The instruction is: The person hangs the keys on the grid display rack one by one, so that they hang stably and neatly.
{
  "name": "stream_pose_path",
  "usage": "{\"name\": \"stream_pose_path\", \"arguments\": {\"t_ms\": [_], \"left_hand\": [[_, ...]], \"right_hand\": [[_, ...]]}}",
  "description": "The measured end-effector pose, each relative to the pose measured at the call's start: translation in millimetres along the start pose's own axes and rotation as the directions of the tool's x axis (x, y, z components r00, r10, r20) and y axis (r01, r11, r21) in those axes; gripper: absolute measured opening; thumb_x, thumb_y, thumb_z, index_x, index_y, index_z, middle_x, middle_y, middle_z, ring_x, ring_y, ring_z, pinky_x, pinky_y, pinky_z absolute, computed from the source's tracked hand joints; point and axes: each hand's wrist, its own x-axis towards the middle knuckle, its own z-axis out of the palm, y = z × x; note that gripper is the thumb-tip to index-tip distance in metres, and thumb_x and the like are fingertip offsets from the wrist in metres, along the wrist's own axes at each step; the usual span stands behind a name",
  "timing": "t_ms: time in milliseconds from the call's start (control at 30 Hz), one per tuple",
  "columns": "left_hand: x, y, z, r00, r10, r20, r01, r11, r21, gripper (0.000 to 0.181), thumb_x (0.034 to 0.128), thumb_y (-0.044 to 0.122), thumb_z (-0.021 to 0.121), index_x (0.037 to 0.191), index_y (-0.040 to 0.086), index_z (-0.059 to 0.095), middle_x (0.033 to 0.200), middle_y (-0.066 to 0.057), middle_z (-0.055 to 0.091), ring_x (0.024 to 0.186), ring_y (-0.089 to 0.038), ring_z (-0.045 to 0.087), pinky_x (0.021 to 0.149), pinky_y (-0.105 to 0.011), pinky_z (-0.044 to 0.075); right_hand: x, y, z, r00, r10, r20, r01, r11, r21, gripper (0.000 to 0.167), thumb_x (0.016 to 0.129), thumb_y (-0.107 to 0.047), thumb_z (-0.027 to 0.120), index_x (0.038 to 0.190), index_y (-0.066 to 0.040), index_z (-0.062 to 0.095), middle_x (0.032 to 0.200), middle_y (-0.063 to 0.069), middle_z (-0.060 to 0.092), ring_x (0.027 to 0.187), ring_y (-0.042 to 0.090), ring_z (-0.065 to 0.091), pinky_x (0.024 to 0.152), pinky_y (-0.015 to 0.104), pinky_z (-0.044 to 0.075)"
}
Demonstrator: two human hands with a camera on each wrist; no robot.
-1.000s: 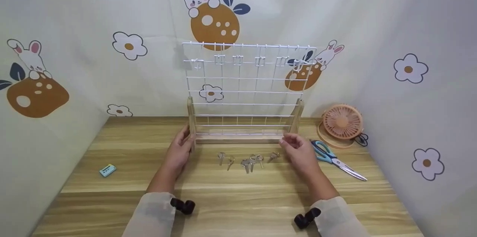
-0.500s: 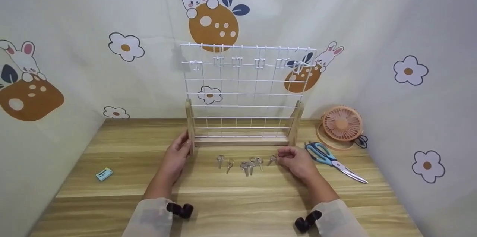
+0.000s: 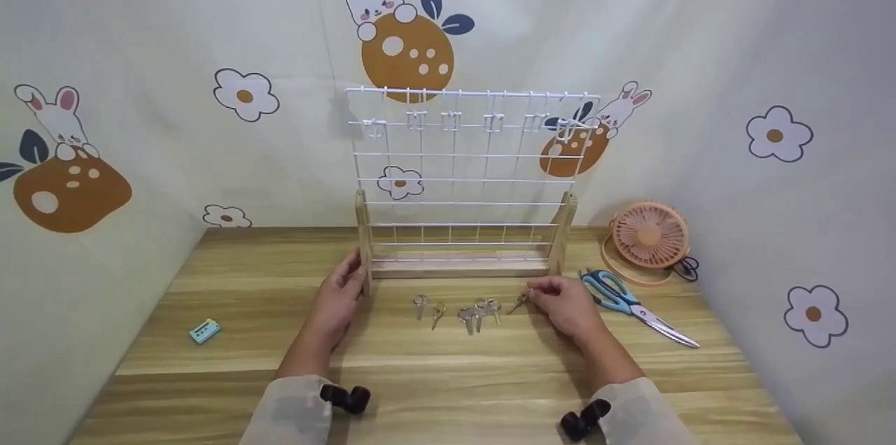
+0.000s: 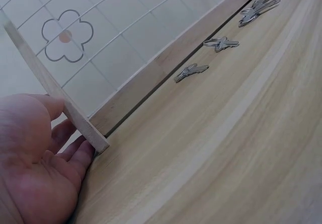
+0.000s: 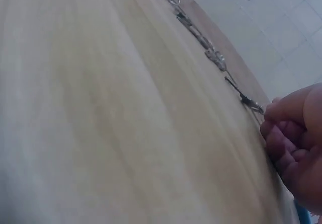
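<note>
Broadly, patterned backdrop (image 3: 301,18): hangs behind the rack (image 3: 458,271) and along both its sides, printed with rabbits, oranges and flowers.
Table (image 3: 434,396): wood-grained, with the rack standing upright toward its back edge.
Rack: white wire grid on a wooden base, small white hooks (image 3: 494,116) spaced along its upper part.
Fan (image 3: 649,235): orange, to the right of the rack, apart from it.
Scissors (image 3: 634,305): blue-handled, to the right of the rack and nearer the person, blades pointing away from it.
Left grip (image 3: 334,301): fingers loosely bent and slightly apart, resting against the outer side of the rack's left upright (image 4: 74,116); it seems to steady the frame.
Right grip (image 3: 565,305): in front of the rack's right end, thumb and fingertips together, apparently pinching the ring end of the rightmost key (image 5: 246,100).
Pale-blue block (image 3: 204,331): well to the left of the rack.
Keys (image 4: 226,44): a loose row just in front of the rack's base, two separate ones toward its left, an overlapping cluster before its middle.
Rightmost key: before the rack's right end, blade toward the cluster; whether it touches the table, I cannot tell. Picking it up looks like the step in hand.
Key's ring: mostly hidden by the fingertips; the next move likely calls for a sure pinch here and a straight lift, clear of the rack's base and the neighbouring keys.
</note>
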Motion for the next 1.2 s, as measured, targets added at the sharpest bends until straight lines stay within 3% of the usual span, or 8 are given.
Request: {"name": "stream_pose_path", "arguments": {"t_ms": [133,233,467,800,900,1000,1067,1200], "left_hand": [[0.0,0.7,1.1,1.000,-0.017,-0.010,0.017,1.000,0.009,0.057,0.1152,0.032,0.050,0.169,0.020,0.034,0.176,-0.008,0.033,0.162,-0.028,0.035,0.132,-0.049,0.035],[0.7,1.8,2.7,1.000,-0.021,-0.010,0.021,1.000,0.013,0.057,0.1151,0.031,0.050,0.169,0.021,0.035,0.176,-0.008,0.033,0.162,-0.029,0.035,0.131,-0.049,0.035],[1.2,2.9,4.4,1.000,0.009,-0.008,-0.009,1.000,0.000,0.057,0.1150,0.028,0.051,0.169,0.018,0.035,0.175,-0.011,0.034,0.161,-0.032,0.035,0.132,-0.051,0.034],[-1.6,0.0,0.9,1.000,0.007,0.003,-0.007,1.000,-0.010,0.055,0.1159,0.024,0.048,0.169,0.017,0.034,0.175,-0.011,0.034,0.161,-0.032,0.035,0.132,-0.051,0.033],[0.0,0.6,0.3,1.000,0.003,-0.003,-0.003,1.000,-0.017,0.054,0.1157,0.024,0.048,0.168,0.019,0.036,0.175,-0.010,0.036,0.161,-0.032,0.037,0.132,-0.052,0.034],[1.5,0.8,-0.2,1.000,-0.013,-0.013,0.013,1.000,-0.011,0.053,0.1154,0.026,0.049,0.167,0.022,0.039,0.174,-0.008,0.038,0.160,-0.030,0.038,0.131,-0.052,0.035],[1.8,0.5,-0.5,1.000,-0.021,-0.014,0.021,1.000,-0.006,0.053,0.1155,0.026,0.049,0.167,0.024,0.039,0.173,-0.007,0.039,0.160,-0.030,0.038,0.131,-0.052,0.036],[1.0,0.0,-0.3,1.000,-0.028,-0.010,0.027,1.000,-0.008,0.052,0.1159,0.026,0.048,0.167,0.024,0.038,0.173,-0.006,0.039,0.160,-0.029,0.038,0.131,-0.051,0.036]], "right_hand": [[-8.4,-29.9,-5.3,1.000,-0.016,-0.026,0.020,0.991,0.133,0.019,0.099,-0.015,0.078,0.116,-0.009,0.082,0.106,0.003,0.080,0.092,0.013,0.067,0.078,0.021,0.056],[-19.4,-61.9,-6.3,0.996,-0.084,-0.030,0.089,0.964,0.249,0.021,0.098,-0.013,0.079,0.118,-0.007,0.081,0.107,0.005,0.080,0.093,0.013,0.070,0.078,0.020,0.060],[-35.7,-156.5,-8.4,0.941,-0.333,-0.062,0.326,0.841,0.432,0.015,0.096,-0.006,0.079,0.111,-0.003,0.081,0.100,0.005,0.079,0.088,0.012,0.072,0.077,0.022,0.063],[-28.9,-285.1,3.5,0.892,-0.453,-0.010,0.371,0.717,0.590,0.021,0.096,-0.005,0.079,0.115,0.002,0.078,0.105,0.010,0.080,0.093,0.020,0.075,0.092,0.044,0.066],[-20.8,-311.4,12.6,0.898,-0.441,0.000,0.335,0.682,0.651,0.021,0.097,-0.006,0.079,0.117,0.000,0.078,0.106,0.010,0.080,0.094,0.019,0.075,0.096,0.049,0.065],[-13.2,-327.9,22.4,0.917,-0.399,0.013,0.279,0.663,0.695,0.023,0.098,-0.008,0.078,0.120,-0.002,0.078,0.107,0.009,0.079,0.095,0.019,0.075,0.094,0.041,0.066],[-8.9,-334.2,28.1,0.930,-0.368,0.012,0.255,0.668,0.699,0.023,0.098,-0.010,0.078,0.121,-0.004,0.078,0.108,0.008,0.079,0.096,0.020,0.075,0.090,0.031,0.066],[-0.9,-341.4,37.3,0.945,-0.326,0.001,0.236,0.687,0.688,0.023,0.099,-0.012,0.078,0.121,-0.005,0.079,0.108,0.009,0.079,0.095,0.022,0.076,0.090,0.029,0.066]]}}
